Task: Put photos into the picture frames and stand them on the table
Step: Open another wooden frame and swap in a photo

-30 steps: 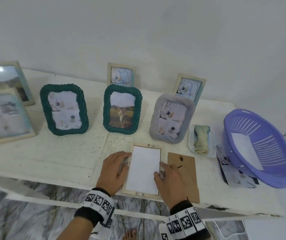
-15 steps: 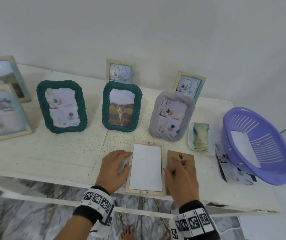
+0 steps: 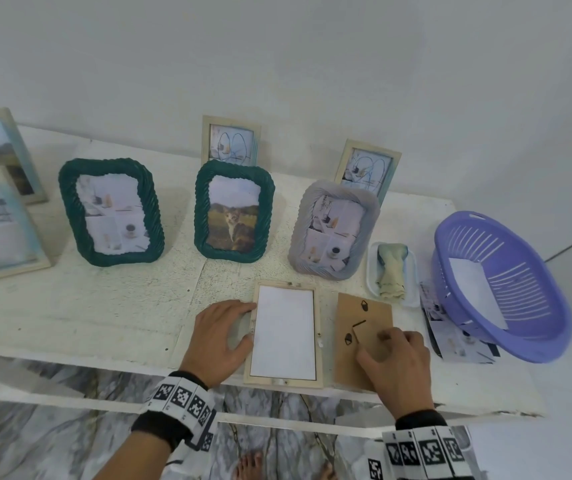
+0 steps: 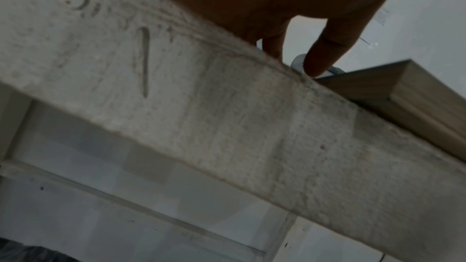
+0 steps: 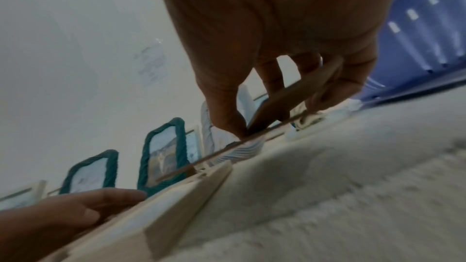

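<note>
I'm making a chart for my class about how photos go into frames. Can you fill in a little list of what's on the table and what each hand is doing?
Open frame: wooden frame lying face down near the table's front edge, white paper in it
Backing board: brown board just right of that frame
Left hand: left hand rests against the frame's left edge
Right hand: right hand pinches the board's stand flap
Standing frames: two green, one grey, four pale wooden
Basket: purple basket at the right, paper inside
</note>
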`<control>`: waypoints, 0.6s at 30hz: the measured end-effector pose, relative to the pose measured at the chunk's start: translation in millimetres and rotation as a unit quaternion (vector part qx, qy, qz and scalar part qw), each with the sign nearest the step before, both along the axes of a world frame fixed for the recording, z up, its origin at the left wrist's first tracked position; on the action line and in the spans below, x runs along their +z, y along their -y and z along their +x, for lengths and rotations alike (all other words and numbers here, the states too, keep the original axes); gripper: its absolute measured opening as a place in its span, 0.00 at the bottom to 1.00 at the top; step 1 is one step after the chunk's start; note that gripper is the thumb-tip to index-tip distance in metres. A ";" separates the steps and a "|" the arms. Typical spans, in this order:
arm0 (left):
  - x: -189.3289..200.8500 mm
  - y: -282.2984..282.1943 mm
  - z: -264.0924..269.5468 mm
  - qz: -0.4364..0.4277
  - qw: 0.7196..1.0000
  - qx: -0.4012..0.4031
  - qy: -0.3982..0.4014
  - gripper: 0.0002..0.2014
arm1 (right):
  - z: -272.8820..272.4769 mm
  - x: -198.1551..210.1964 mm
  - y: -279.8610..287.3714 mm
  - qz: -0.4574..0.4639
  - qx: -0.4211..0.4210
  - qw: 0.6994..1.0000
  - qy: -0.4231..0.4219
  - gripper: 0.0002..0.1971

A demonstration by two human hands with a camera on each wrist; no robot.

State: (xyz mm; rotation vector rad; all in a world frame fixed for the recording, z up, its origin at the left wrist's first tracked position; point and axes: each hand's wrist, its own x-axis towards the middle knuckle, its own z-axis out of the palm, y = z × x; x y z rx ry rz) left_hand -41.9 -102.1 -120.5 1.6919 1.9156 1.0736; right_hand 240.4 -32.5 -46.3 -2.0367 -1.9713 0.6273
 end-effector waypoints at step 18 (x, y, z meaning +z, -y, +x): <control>0.7 -0.3 1.6 -0.006 1.000 0.020 -0.007 0.27 | -103.7 -13.0 18.7 0.097 0.151 0.983 0.040 0.22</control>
